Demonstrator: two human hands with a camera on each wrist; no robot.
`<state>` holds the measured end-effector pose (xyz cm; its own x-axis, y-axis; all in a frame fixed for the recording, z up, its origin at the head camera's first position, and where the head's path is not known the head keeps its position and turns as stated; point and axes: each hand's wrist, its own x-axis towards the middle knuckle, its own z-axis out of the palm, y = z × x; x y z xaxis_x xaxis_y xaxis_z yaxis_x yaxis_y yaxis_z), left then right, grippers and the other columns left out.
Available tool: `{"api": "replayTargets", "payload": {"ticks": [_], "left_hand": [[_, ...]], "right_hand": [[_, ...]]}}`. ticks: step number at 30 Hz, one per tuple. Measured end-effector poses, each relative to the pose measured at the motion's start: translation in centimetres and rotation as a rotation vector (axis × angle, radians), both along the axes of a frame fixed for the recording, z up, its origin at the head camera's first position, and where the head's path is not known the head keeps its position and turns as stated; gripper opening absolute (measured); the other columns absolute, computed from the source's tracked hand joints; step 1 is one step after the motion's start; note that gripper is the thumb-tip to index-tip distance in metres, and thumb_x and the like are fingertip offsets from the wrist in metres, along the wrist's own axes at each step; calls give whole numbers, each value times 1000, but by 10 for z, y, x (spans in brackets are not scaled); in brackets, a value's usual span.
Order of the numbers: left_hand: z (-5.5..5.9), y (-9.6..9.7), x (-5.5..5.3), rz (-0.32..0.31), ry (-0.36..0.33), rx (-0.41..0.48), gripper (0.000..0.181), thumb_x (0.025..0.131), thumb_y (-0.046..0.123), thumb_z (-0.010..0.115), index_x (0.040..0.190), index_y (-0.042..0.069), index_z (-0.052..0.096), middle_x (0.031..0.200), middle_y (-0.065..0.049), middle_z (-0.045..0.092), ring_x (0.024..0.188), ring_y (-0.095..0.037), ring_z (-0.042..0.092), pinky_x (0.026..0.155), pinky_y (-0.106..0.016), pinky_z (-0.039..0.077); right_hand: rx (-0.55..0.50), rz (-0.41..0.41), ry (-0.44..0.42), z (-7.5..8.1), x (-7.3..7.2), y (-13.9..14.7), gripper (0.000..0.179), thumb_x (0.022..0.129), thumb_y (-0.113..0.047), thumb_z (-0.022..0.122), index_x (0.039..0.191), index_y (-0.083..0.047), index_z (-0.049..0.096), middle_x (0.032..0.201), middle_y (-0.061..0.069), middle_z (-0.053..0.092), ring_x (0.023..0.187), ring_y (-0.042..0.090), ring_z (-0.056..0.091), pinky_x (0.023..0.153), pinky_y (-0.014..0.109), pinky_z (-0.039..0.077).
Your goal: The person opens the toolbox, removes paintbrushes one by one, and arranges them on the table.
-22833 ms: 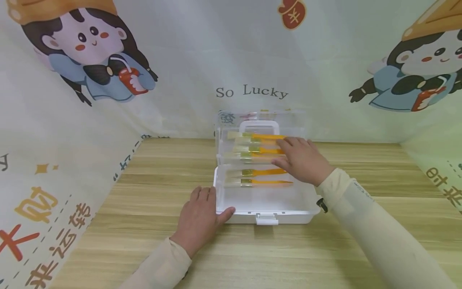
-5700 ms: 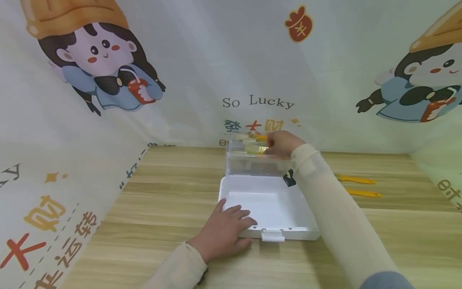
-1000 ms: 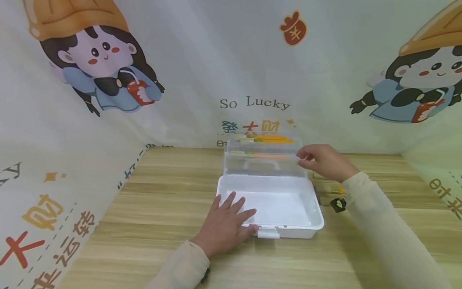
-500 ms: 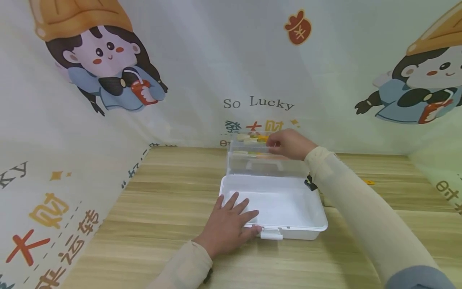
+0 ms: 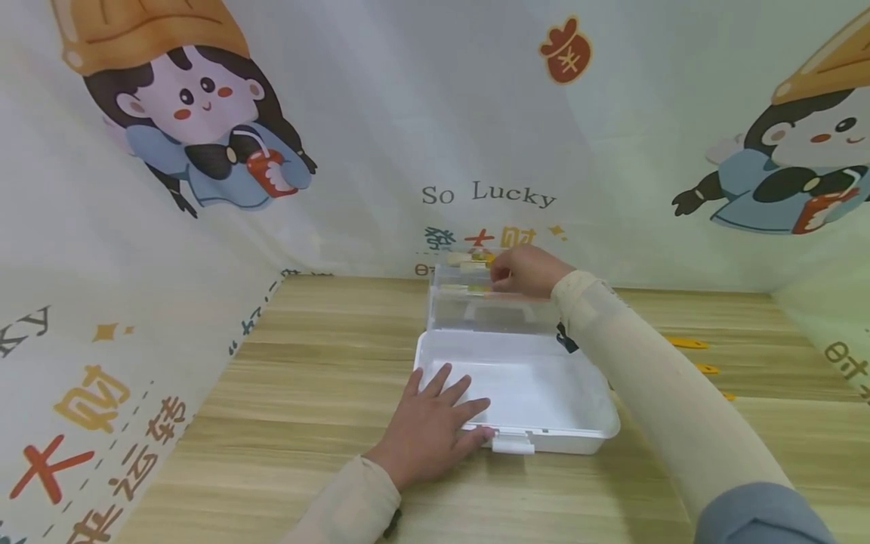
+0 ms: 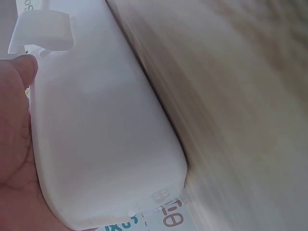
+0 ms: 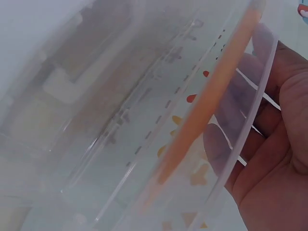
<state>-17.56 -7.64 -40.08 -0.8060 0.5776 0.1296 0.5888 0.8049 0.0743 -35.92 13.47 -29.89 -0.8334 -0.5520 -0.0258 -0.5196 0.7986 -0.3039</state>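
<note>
A white storage box point(image 5: 544, 397) with a front latch stands on the wooden table, its clear lid and trays point(image 5: 445, 311) raised behind it. My left hand point(image 5: 435, 431) rests on the box's front left rim, fingers spread over the inside, thumb beside the latch point(image 6: 43, 31). My right hand point(image 5: 533, 270) reaches into the upper clear tray, fingers bent, among paintbrushes point(image 5: 464, 258). Another brush point(image 5: 458, 290) shows lower down. In the right wrist view, fingers point(image 7: 216, 144) show through the translucent wall beside an orange handle point(image 7: 207, 101); whether they pinch a brush is hidden.
To the right of the box lie several paintbrushes, of which orange handle ends point(image 5: 688, 343) show past the right sleeve point(image 5: 646, 370). A printed cloth point(image 5: 367, 113) hangs behind and along both sides of the table.
Since one second ago, my right hand has moved left from beside the trays onto the brushes. Over the longer span, brushes have gone from the box to the table. My left hand stays put.
</note>
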Motion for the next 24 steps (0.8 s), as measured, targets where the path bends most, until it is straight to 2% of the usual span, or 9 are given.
{"api": "replayTargets", "payload": {"ticks": [8,15,24], "left_hand": [[1,0,1,-2,-2,-1,58,102,63,28,139,32,59,149,-4,49,145,-34,31,113,-63,19],[1,1,1,-1,-3,2,57,102,63,29,138,32,60,149,-4,49,145,-34,31,113,-63,20],[1,1,1,8,9,-11,55,101,63,31,137,33,61,148,-3,50,144,-34,32,113,-62,20]], "right_hand": [[0,-11,-15,-5,-4,2,6,95,-20,69,97,-17,73,97,-3,69,89,18,60,84,37,49],[30,-76,-25,-6,-6,-3,10,91,-22,74,98,-16,76,96,-3,71,89,19,60,87,38,49],[29,-101,-5,-8,-6,-8,4,89,-17,74,93,-14,75,92,-1,70,87,18,62,87,37,50]]}}
